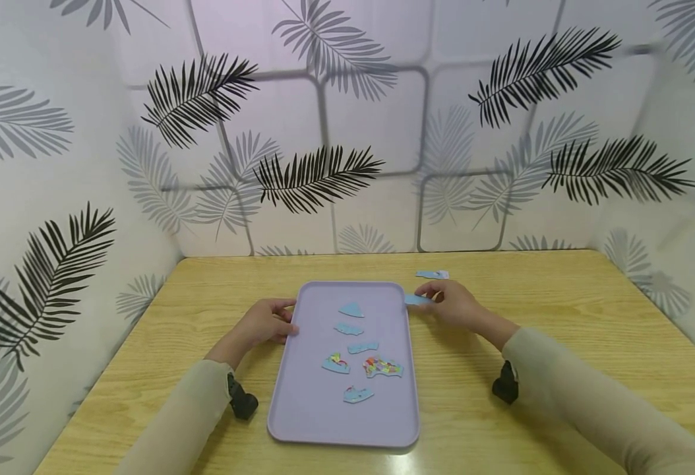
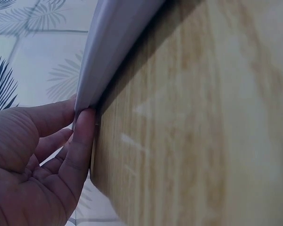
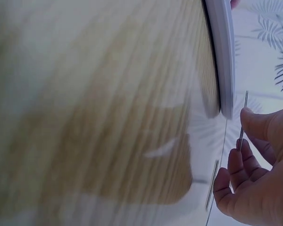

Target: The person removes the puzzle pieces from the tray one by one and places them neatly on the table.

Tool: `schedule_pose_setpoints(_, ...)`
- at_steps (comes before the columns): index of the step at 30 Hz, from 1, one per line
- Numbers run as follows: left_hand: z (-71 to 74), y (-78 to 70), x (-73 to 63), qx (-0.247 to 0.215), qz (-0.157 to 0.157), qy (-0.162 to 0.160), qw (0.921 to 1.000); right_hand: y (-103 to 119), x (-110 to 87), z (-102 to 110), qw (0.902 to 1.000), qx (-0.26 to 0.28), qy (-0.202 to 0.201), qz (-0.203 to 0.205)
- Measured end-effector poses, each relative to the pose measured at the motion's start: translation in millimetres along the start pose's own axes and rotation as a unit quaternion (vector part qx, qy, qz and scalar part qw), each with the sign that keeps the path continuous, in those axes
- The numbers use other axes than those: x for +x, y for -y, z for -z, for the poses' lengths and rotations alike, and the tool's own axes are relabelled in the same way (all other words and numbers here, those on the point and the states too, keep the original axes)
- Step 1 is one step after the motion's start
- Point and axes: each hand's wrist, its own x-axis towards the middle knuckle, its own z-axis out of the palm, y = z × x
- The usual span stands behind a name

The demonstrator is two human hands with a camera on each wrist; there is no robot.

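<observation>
My left hand (image 1: 266, 322) grips the left rim of a lilac tray (image 1: 312, 412) on the table; close up in the left wrist view, thumb and fingers of that hand (image 2: 47, 162) meet at the tray's edge (image 2: 111, 47). Just past the tray's upper right side, my right hand (image 1: 453, 306) pinches a flat light-blue puzzle piece (image 1: 415, 299). In the right wrist view this piece (image 3: 246, 100) appears edge-on between thumb and fingers, raised off the table. Inside the tray lie several pieces, among them a multicoloured one (image 1: 383, 367) and a blue triangular one (image 1: 352, 309).
Another blue puzzle piece (image 1: 432, 274) lies on the wooden table (image 1: 561, 297) behind my right hand. A leaf-patterned wall covering (image 1: 377, 218) stands at the table's back edge and sides.
</observation>
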Motion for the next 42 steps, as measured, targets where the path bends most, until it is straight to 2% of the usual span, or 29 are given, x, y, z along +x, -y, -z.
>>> schedule_pose_setpoints(19, 0.4, 2.5, 2.6, 0.018, -0.003, -0.002, 0.9998, -46, 25.6, 32, 0.9985, -0.024, 0.041, 0.026)
schedule_pose_setpoints(28, 0.1, 2.3, 3.1, 0.010, -0.001, 0.000, 0.9999, -43, 32.4, 36, 0.9979, -0.039, 0.048, 0.019)
schedule_pose_setpoints(42, 0.9, 1.0, 1.2, 0.016, 0.000, 0.002, 0.9999, -41, 38.2, 34, 0.9978, -0.033, 0.057, 0.012)
